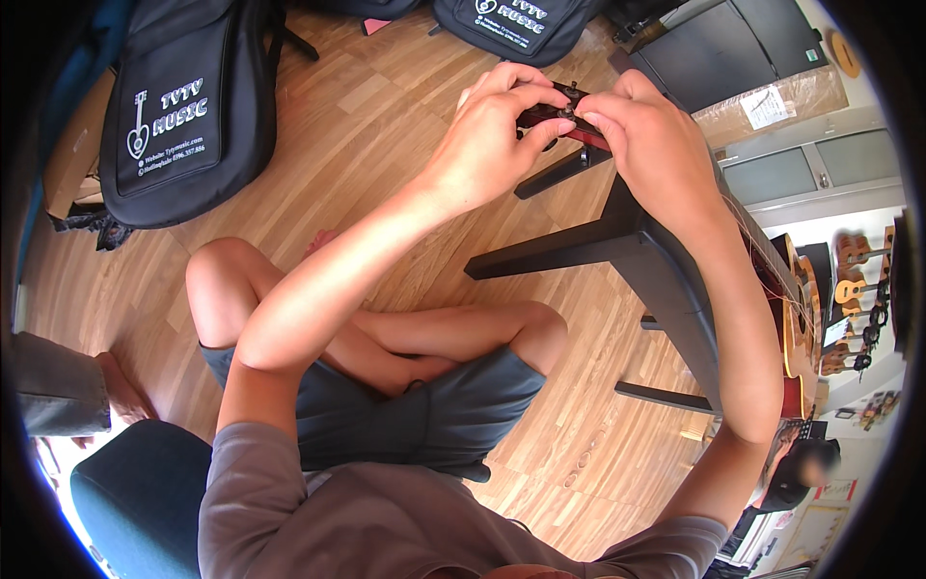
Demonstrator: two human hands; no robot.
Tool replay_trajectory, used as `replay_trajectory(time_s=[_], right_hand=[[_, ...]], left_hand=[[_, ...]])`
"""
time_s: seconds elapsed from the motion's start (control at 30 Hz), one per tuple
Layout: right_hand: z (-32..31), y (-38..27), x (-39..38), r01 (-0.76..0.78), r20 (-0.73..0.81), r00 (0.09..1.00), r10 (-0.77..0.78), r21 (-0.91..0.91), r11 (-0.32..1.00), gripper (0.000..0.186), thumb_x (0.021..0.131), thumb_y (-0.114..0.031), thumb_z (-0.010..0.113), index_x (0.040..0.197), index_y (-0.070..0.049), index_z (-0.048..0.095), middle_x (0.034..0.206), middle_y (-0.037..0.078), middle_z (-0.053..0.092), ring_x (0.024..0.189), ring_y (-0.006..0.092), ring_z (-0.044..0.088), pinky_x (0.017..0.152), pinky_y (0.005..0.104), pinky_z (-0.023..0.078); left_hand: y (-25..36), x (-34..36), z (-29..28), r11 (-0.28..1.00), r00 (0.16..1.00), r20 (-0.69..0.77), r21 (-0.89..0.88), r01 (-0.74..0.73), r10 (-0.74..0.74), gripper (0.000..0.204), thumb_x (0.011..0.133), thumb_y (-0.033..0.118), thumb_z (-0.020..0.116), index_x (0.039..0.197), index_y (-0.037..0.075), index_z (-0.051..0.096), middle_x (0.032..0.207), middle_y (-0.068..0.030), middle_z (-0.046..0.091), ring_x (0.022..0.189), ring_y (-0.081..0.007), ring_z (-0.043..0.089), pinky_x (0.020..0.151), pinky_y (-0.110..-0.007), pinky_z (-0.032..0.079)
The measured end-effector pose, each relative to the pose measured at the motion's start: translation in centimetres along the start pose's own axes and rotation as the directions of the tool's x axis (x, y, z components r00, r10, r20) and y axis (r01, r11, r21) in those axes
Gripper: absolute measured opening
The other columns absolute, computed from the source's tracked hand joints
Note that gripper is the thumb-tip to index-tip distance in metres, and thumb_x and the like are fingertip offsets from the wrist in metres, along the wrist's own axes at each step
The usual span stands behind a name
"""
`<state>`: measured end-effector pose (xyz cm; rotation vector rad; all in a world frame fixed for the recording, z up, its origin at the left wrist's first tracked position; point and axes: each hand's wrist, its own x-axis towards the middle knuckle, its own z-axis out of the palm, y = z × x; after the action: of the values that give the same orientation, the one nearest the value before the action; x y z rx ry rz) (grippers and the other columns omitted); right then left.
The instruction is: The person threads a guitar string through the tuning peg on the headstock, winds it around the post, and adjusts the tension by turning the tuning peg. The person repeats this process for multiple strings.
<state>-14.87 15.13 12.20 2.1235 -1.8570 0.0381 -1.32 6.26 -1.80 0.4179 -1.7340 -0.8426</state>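
A guitar lies across a black table [666, 275], its dark red headstock [595, 142] toward the far side. My left hand [497, 125] closes around the headstock's left end, with thumb and index finger pinched near a metal tuning post [568, 113]. My right hand [648, 125] is closed on the other side of that post, its thumb and fingertips pressed together. What lies between the right fingertips is too small to make out. Thin loose strings [741, 214] curve out beside the right forearm. The guitar's body [797, 338] shows partly beyond that arm.
Black padded instrument bags [198, 106] stand at the far left and far middle. A long cardboard box [772, 104] sits at the far right by a cabinet. Several ukuleles [851, 289] hang on the right wall. Another person's leg [63, 386] is at left, beside a dark chair [140, 502].
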Motion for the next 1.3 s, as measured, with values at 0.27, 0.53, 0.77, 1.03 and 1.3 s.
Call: replay_trajectory(time_s=[0.27,0.53,0.77,1.03,1.3], right_hand=[[-1.0,0.0,0.6,0.035,0.092,0.995,-0.041,0.063,0.997,0.015,0.1,-0.016,0.062,0.103,-0.012,0.076,0.096,0.011,0.064,0.088,0.0335,0.068,0.075,0.0466,0.053],[-0.3,-0.6,1.4,-0.004,0.096,0.995,-0.01,0.142,0.99,0.014,0.1,-0.013,0.061,0.094,-0.005,0.072,0.096,0.011,0.064,0.087,0.035,0.067,0.076,0.0474,0.052],[-0.4,-1.4,2.6,0.043,0.163,0.986,-0.037,-0.036,0.998,0.006,0.089,-0.01,0.07,0.088,-0.004,0.071,0.097,0.013,0.065,0.088,0.0372,0.069,0.074,0.0492,0.053],[-0.1,-1.2,3.8,0.076,0.206,0.977,-0.056,-0.086,0.993,0.019,0.1,-0.018,0.062,0.097,-0.003,0.073,0.097,0.012,0.068,0.091,0.0367,0.067,0.079,0.0474,0.052],[-1.0,-2.2,5.9,-0.012,0.408,0.912,0.035,-0.06,0.998,0.018,0.094,-0.018,0.069,0.094,-0.001,0.074,0.087,0.017,0.073,0.088,0.0325,0.071,0.078,0.0424,0.054]], left_hand=[[0.3,0.4,-0.4,0.981,0.988,0.05,-0.12,0.151,-0.146,0.026,0.091,0.019,0.08,0.114,0.007,0.076,0.127,-0.0082,0.062,0.106,-0.0202,0.067,0.09,-0.034,0.056],[-0.3,0.2,-0.1,0.98,0.99,-0.02,-0.146,0.133,-0.137,0.026,0.086,0.016,0.085,0.109,0.005,0.077,0.124,-0.0065,0.063,0.1,-0.019,0.068,0.088,-0.033,0.057],[0.1,-0.1,0.6,0.977,0.984,-0.122,-0.185,0.105,-0.129,0.024,0.082,0.014,0.087,0.104,0.007,0.079,0.115,-0.0054,0.066,0.094,-0.02,0.069,0.083,-0.032,0.059],[-1.6,-1.2,1.5,0.948,0.919,-0.248,0.168,-0.271,0.307,0.025,0.076,0.011,0.086,0.099,0.021,0.084,0.106,0.0001,0.065,0.101,-0.0227,0.061,0.085,-0.037,0.056],[-1.9,-1.7,0.4,0.821,0.899,-0.095,0.457,-0.343,0.428,0.022,0.088,0.022,0.073,0.109,0.022,0.079,0.105,-0.0005,0.064,0.1,-0.023,0.065,0.097,-0.043,0.056]])
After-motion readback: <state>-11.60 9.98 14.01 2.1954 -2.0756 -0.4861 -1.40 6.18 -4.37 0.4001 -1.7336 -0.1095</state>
